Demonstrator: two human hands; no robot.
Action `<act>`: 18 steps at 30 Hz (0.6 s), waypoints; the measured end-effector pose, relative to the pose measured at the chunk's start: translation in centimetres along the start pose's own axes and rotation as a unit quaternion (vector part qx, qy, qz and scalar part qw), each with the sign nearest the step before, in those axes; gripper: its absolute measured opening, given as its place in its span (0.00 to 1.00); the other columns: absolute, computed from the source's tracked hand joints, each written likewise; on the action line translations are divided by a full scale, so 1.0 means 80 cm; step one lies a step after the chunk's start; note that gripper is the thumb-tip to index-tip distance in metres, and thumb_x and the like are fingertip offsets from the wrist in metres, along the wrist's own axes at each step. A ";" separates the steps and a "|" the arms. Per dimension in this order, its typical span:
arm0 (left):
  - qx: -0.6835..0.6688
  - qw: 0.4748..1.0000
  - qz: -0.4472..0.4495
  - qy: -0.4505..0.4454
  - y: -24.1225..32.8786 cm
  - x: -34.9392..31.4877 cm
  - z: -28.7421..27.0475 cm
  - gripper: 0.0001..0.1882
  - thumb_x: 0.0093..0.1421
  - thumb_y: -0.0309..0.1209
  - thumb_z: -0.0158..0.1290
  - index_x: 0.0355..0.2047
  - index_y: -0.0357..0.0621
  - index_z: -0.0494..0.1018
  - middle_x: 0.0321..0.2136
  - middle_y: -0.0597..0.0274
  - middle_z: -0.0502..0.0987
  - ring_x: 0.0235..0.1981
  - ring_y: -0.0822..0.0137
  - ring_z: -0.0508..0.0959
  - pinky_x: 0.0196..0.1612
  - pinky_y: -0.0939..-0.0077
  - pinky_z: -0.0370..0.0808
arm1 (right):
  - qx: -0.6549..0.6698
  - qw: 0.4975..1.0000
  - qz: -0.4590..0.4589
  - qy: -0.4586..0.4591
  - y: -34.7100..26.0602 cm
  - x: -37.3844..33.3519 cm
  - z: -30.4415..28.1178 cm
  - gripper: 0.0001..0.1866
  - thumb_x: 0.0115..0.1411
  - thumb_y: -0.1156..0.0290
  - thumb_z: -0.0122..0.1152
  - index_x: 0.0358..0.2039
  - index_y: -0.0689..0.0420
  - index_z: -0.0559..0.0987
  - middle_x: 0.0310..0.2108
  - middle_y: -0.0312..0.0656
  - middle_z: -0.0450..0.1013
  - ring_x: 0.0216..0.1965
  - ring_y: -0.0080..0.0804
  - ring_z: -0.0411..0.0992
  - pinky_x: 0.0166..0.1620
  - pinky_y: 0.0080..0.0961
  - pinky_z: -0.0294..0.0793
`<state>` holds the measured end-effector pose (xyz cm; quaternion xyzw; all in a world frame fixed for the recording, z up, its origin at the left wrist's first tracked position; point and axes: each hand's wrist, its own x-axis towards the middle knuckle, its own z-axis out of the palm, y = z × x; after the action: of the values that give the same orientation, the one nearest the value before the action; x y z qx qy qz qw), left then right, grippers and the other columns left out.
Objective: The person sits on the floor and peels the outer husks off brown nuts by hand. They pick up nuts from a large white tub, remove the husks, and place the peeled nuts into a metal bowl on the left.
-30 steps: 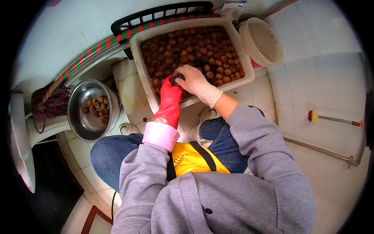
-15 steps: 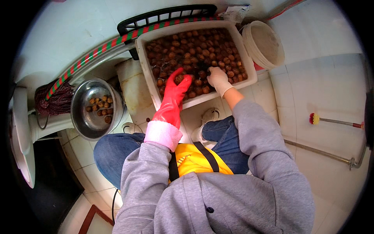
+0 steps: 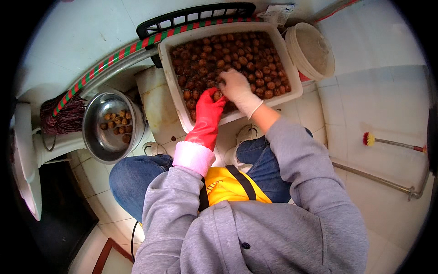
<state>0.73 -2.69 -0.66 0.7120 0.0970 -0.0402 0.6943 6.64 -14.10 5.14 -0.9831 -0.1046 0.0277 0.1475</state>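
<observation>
A white rectangular tub (image 3: pixel 292 68) holds many brown walnuts (image 3: pixel 228 52) in dark water. Over its near side, my left hand (image 3: pixel 210 109), in a long red rubber glove with a pink cuff, is closed around a single walnut (image 3: pixel 217 95). My right hand (image 3: pixel 237 87), in a thin whitish glove, is just above and beside it with its fingers curled down close to that walnut. What those fingers hold, if anything, is hidden beneath the hand.
Left of the tub, a steel bowl (image 3: pixel 93 137) contains several walnuts. A white bucket (image 3: pixel 315 48) stands at the tub's right. Behind are a black plastic rack (image 3: pixel 196 16) and a red-and-green striped pole (image 3: pixel 107 66), near a dark mop head (image 3: pixel 61 112). A metal pipe (image 3: pixel 374 176) runs at right.
My right hand has moved left across the tub, up to my left hand, and its fingers have curled. The left hand keeps its walnut and has barely shifted.
</observation>
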 end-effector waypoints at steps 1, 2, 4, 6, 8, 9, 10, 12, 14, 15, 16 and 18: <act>0.052 0.999 0.010 -0.011 0.011 -0.004 -0.002 0.21 0.55 0.29 0.61 0.49 0.40 0.73 0.39 0.55 0.80 0.41 0.64 0.79 0.45 0.72 0.75 | -0.007 0.999 0.009 0.030 0.021 0.001 0.008 0.11 0.50 0.68 0.63 0.36 0.55 0.80 0.38 0.52 0.73 0.41 0.51 0.74 0.45 0.42 0.75; -0.157 0.987 -0.014 -0.030 0.002 0.000 -0.012 0.21 0.57 0.25 0.60 0.52 0.42 0.72 0.39 0.60 0.79 0.39 0.67 0.78 0.41 0.76 0.75 | -0.003 0.999 0.022 0.023 0.022 0.007 0.010 0.13 0.51 0.68 0.63 0.39 0.55 0.79 0.39 0.51 0.73 0.43 0.51 0.72 0.45 0.42 0.74; -0.248 0.965 -0.082 -0.020 0.012 0.001 -0.020 0.21 0.58 0.22 0.57 0.53 0.43 0.71 0.40 0.62 0.78 0.38 0.68 0.78 0.38 0.78 0.75 | -0.035 0.997 0.067 0.016 0.035 0.005 0.004 0.16 0.52 0.68 0.63 0.43 0.54 0.77 0.42 0.50 0.72 0.45 0.51 0.71 0.46 0.42 0.73; -0.296 0.949 -0.101 -0.035 0.014 0.003 -0.027 0.24 0.58 0.22 0.57 0.56 0.47 0.70 0.40 0.64 0.77 0.34 0.69 0.78 0.33 0.79 0.74 | -0.099 0.990 0.101 0.021 0.043 -0.003 0.000 0.18 0.52 0.66 0.64 0.45 0.53 0.76 0.43 0.50 0.72 0.47 0.49 0.72 0.47 0.41 0.74; -0.307 0.945 -0.106 -0.018 0.010 0.003 -0.025 0.23 0.59 0.26 0.59 0.56 0.47 0.70 0.36 0.62 0.78 0.30 0.71 0.77 0.32 0.78 0.75 | -0.090 0.984 0.145 -0.052 0.052 -0.004 0.010 0.20 0.53 0.65 0.65 0.47 0.53 0.76 0.45 0.50 0.72 0.48 0.49 0.71 0.48 0.40 0.73; -0.313 0.943 -0.108 -0.014 0.011 0.005 -0.022 0.23 0.59 0.29 0.60 0.55 0.48 0.70 0.34 0.62 0.79 0.28 0.72 0.77 0.31 0.78 0.75 | -0.085 0.978 0.170 -0.086 0.058 -0.005 0.014 0.22 0.53 0.64 0.65 0.48 0.53 0.75 0.46 0.49 0.71 0.49 0.49 0.71 0.49 0.40 0.73; -0.291 0.950 -0.109 -0.010 0.012 0.006 -0.019 0.23 0.60 0.29 0.60 0.56 0.47 0.69 0.34 0.61 0.79 0.28 0.72 0.77 0.31 0.78 0.75 | -0.007 0.985 0.151 -0.086 0.063 -0.006 0.019 0.23 0.53 0.63 0.65 0.49 0.53 0.76 0.47 0.50 0.72 0.50 0.49 0.71 0.51 0.37 0.72; -0.244 0.963 -0.116 0.004 0.006 0.007 -0.018 0.24 0.60 0.29 0.59 0.56 0.46 0.69 0.34 0.61 0.78 0.28 0.72 0.77 0.31 0.78 0.75 | 0.135 0.981 0.129 -0.057 0.047 -0.001 0.009 0.21 0.52 0.64 0.64 0.46 0.56 0.78 0.46 0.51 0.74 0.50 0.49 0.71 0.51 0.37 0.72; -0.217 0.964 -0.151 0.005 0.002 0.007 -0.009 0.25 0.57 0.27 0.59 0.56 0.47 0.69 0.36 0.60 0.78 0.33 0.71 0.78 0.35 0.78 0.74 | 0.237 0.969 0.064 -0.024 0.015 -0.006 -0.025 0.19 0.50 0.64 0.62 0.42 0.58 0.79 0.40 0.53 0.76 0.49 0.49 0.72 0.51 0.36 0.72; -0.203 0.965 -0.167 0.000 0.003 0.010 -0.001 0.26 0.56 0.27 0.59 0.56 0.47 0.69 0.37 0.60 0.78 0.36 0.70 0.78 0.37 0.78 0.73 | 0.183 0.983 -0.019 0.013 0.009 -0.014 -0.033 0.17 0.50 0.65 0.62 0.41 0.55 0.80 0.40 0.52 0.75 0.47 0.50 0.72 0.50 0.37 0.72; -0.198 0.976 -0.094 -0.004 -0.026 0.019 -0.009 0.25 0.55 0.28 0.59 0.55 0.45 0.70 0.37 0.60 0.79 0.37 0.69 0.78 0.39 0.76 0.73 | 0.180 0.982 -0.063 -0.001 -0.019 -0.018 -0.034 0.15 0.50 0.65 0.62 0.40 0.55 0.80 0.39 0.51 0.74 0.46 0.49 0.72 0.49 0.38 0.72; -0.175 0.983 0.056 0.009 -0.114 0.040 -0.042 0.24 0.55 0.30 0.61 0.53 0.43 0.71 0.39 0.59 0.79 0.40 0.66 0.78 0.43 0.73 0.74 | 0.165 0.977 -0.129 -0.028 -0.078 -0.018 -0.017 0.12 0.51 0.67 0.61 0.37 0.53 0.80 0.38 0.49 0.73 0.44 0.49 0.72 0.48 0.39 0.72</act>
<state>1.80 1.11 -10.11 0.5843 0.0688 0.0225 0.8083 4.15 -8.97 8.28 -0.9222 -0.2287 0.0529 0.3073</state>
